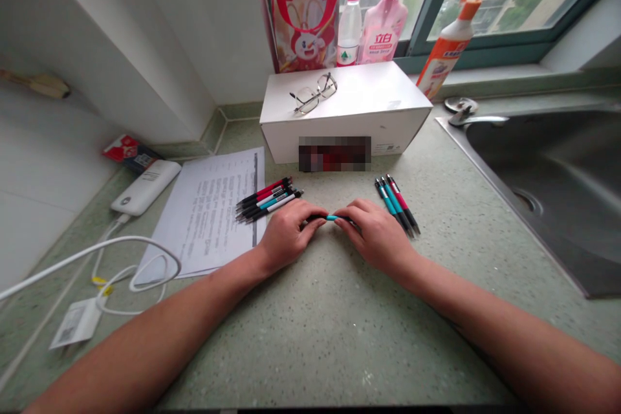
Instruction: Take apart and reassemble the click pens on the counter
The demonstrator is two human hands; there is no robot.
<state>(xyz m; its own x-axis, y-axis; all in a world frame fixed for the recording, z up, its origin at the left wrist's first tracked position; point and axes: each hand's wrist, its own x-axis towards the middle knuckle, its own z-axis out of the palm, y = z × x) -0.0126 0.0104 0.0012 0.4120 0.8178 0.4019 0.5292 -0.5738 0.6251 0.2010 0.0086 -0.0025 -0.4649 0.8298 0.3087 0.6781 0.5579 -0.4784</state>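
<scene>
Between my two hands, low over the countertop, is a teal and black pen (332,217), held level by its ends. My left hand (287,230) pinches one end, and my right hand (376,233) pinches the other. The fingers cover most of the pen, so only its teal middle shows clearly. Beside my left hand a pile of several pens (266,200) in red, teal, white and black lies partly on the printed sheets (204,207). Just beyond my right hand, a row of 3 pens (396,204), teal and red with black grips, rests on the counter.
A white box (339,100) stands at the back with eyeglasses (314,94) on top. Bottles, including a pink pump bottle (385,22), stand behind it. A steel sink (548,187) is on the right. At left lie a power bank (146,186), white cable and charger (76,321).
</scene>
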